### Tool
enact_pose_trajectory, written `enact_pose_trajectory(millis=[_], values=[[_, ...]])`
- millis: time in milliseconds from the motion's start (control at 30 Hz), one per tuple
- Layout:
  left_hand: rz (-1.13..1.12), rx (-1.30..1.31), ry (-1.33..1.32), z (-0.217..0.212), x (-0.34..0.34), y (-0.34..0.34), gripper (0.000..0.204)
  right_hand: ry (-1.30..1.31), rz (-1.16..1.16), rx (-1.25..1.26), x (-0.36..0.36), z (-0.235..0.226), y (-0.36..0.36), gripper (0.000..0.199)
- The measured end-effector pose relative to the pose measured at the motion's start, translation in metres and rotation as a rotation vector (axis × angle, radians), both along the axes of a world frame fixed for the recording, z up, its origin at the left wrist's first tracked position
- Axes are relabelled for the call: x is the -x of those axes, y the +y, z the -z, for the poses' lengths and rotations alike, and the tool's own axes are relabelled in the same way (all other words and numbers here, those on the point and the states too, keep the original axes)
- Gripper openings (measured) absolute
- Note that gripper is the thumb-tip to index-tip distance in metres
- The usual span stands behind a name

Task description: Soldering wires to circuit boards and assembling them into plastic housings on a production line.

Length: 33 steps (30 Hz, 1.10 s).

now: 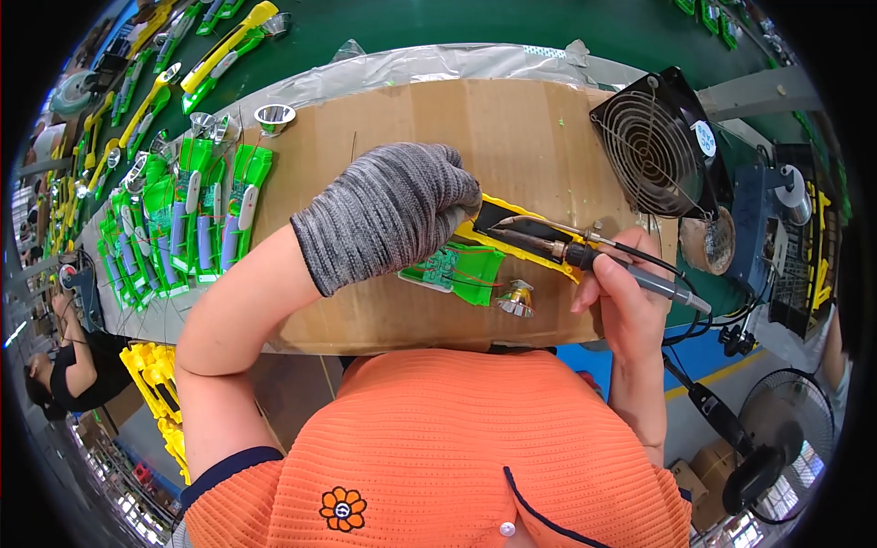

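Note:
My left hand (pixel 393 210), in a grey knitted glove, is closed at the left end of a yellow plastic casing (pixel 565 268) with a dark panel inside. The glove hides that end and the fingertips. My bare right hand (pixel 628 292) grips a soldering iron (pixel 656 281), which has a thin metal guide tube along its shaft. The iron's tip lies over the dark panel; whether it touches cannot be told. Just below the casing rests a green shell (pixel 480 283) with a circuit board (pixel 440 265). Red wires run from it to a small shiny reflector cup (pixel 517 299).
Several green shells with grey-violet cells (pixel 206 237) line the left of the cardboard sheet (pixel 365 329), a reflector (pixel 274 117) above them. A black fan (pixel 653 142) stands at the far right, near a solder spool (pixel 795 194). Another person (pixel 78 361) sits far left.

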<state>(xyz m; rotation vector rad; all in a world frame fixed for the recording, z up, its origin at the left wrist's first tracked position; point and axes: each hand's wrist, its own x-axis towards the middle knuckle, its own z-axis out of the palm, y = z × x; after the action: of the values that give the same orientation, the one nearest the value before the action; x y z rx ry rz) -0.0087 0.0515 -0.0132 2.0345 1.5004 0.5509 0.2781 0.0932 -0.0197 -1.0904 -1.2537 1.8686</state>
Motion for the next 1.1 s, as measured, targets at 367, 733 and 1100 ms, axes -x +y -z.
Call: enact_pose_trajectory(millis=[367,733,1100], values=[[-0.006,0.030,0.053,-0.002,-0.003,0.005,0.010,0.025,-0.054,0.056,0.004,-0.002,0.003,0.012],[-0.028,0.070,0.182,-0.008,-0.011,0.009,0.009,0.017,-0.059,0.090,0.007,-0.002,0.004,0.012],[-0.022,0.122,0.232,-0.011,-0.012,0.010,0.011,0.025,-0.054,0.084,0.004,-0.002,0.005,0.011]])
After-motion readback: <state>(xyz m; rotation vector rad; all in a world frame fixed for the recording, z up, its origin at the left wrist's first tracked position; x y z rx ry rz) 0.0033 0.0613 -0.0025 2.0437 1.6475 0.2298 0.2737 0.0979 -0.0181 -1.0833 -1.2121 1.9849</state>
